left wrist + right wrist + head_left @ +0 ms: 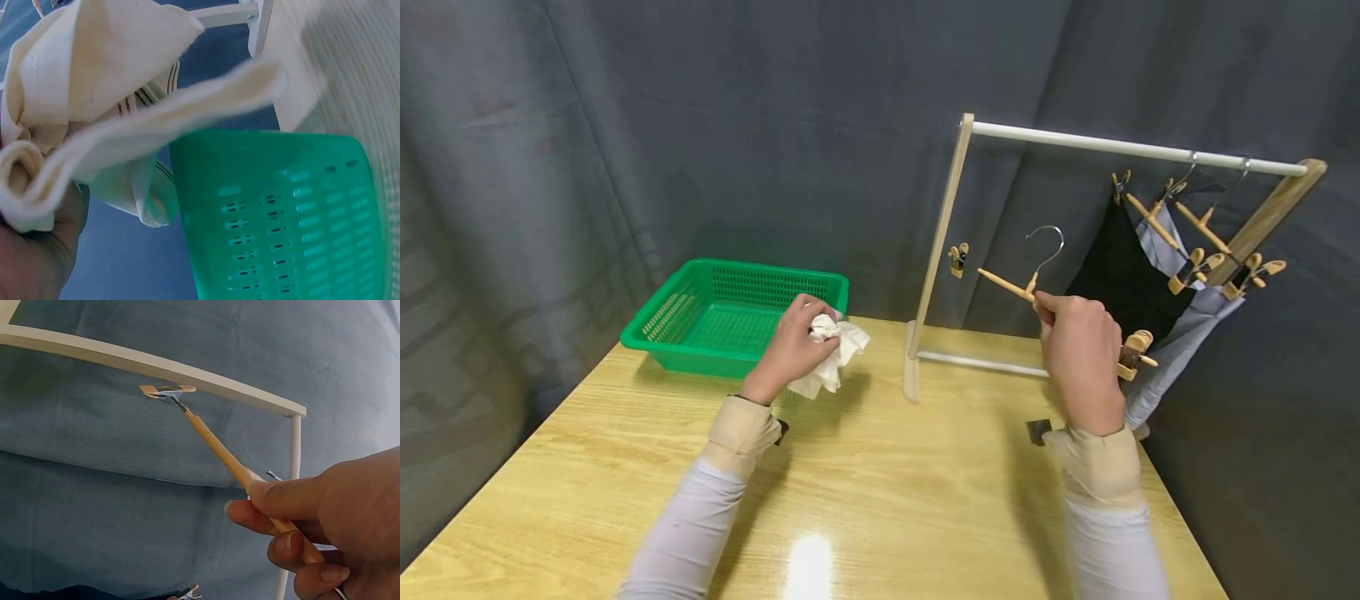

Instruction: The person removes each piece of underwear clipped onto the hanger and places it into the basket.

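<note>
My left hand (790,348) grips a bunched cream cloth (844,343) just in front of the green basket's right end. In the left wrist view, the cloth (119,56) shows thin dark and reddish stripes on its inner folds, and a rolled edge hangs loose. Fingers and thumb of my right hand (1084,358) hold the wooden bar of a clip hanger (1004,284) in front of the rack, its metal hook pointing up. A clip (958,260) sits at the hanger's left end and another clip (1135,354) at its right end. No garment hangs from this hanger.
A small rack (1120,146) with a white rail stands at the right of the wooden table (910,483). On its right part, hangers carry a black garment (1120,271) and a grey-blue garment (1187,342). The green basket (700,363) stands at the back left. Dark curtains hang behind.
</note>
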Demonstrator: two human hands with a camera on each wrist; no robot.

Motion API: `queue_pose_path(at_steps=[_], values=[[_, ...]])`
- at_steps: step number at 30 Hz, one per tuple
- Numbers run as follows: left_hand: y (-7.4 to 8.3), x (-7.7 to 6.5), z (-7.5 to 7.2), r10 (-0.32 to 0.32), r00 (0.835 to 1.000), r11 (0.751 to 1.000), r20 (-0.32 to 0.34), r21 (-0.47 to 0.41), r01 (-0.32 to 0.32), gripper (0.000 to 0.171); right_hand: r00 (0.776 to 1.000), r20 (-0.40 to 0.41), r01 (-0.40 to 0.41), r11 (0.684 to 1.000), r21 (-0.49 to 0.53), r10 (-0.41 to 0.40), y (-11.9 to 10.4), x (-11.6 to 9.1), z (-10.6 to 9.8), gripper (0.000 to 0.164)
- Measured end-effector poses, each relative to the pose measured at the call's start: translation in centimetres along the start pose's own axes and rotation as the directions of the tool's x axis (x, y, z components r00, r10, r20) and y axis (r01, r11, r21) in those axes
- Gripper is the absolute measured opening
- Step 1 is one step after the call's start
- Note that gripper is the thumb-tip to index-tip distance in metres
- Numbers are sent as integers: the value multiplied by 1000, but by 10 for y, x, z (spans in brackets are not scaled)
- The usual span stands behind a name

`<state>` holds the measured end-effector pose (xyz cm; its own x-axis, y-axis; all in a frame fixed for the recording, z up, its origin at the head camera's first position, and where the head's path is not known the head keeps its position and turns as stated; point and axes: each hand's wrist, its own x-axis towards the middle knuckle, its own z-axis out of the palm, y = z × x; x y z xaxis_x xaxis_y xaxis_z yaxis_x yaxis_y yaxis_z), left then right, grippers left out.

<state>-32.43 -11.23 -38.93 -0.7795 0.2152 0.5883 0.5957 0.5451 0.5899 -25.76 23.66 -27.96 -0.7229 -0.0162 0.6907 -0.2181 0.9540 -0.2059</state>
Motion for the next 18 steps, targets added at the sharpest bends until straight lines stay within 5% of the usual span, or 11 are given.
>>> queue_pose_path(at_steps=[11,18], values=[[-12,14,-9,-9,999,1000,-51,-21,8,16,1000,-2,-24,1000,-4,24,-5,25,-4,21],[-23,22,-19,-75,994,997,-78,9,76,16,999,-38,-7,999,-35,5,-7,45,-8,18]])
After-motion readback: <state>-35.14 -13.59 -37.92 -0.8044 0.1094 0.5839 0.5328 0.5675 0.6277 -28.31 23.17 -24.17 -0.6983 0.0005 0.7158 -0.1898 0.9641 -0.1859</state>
